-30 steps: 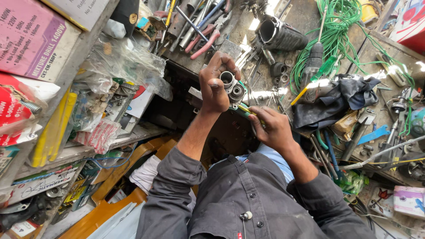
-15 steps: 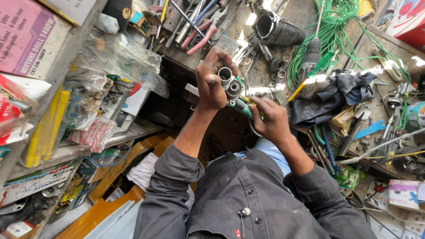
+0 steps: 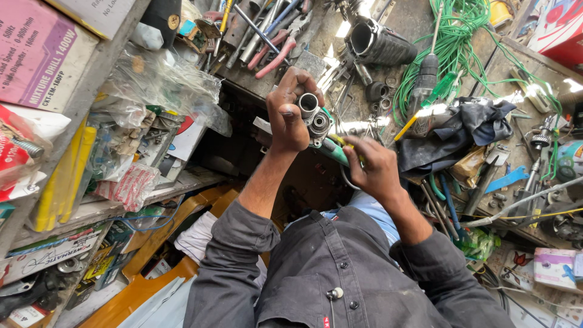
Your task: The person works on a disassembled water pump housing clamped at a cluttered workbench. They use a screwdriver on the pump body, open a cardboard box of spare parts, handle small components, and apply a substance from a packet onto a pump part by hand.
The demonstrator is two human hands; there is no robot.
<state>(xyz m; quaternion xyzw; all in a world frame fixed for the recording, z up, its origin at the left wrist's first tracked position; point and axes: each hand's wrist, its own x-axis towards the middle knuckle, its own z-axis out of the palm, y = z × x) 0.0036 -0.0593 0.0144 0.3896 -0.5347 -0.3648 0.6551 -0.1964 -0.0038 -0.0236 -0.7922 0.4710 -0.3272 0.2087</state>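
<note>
My left hand (image 3: 286, 118) is closed around a small grey metal housing (image 3: 314, 115) with two round bearing openings, held up over the workbench edge. My right hand (image 3: 371, 167) grips a tool with a green and yellow handle (image 3: 335, 150). The tool's tip rests against the lower side of the housing. Both forearms reach out from dark grey sleeves (image 3: 340, 273).
The workbench (image 3: 534, 91) is crowded with a coil of green wire (image 3: 461, 42), a dark rag (image 3: 461, 130), a black motor casing (image 3: 379, 42), pliers and screwdrivers (image 3: 267, 36). Shelves on the left (image 3: 91, 206) carry boxes, plastic bags and yellow tubes (image 3: 67, 173).
Both hands stay on the housing and the tool at almost the same spot. Only the view has shifted slightly.
</note>
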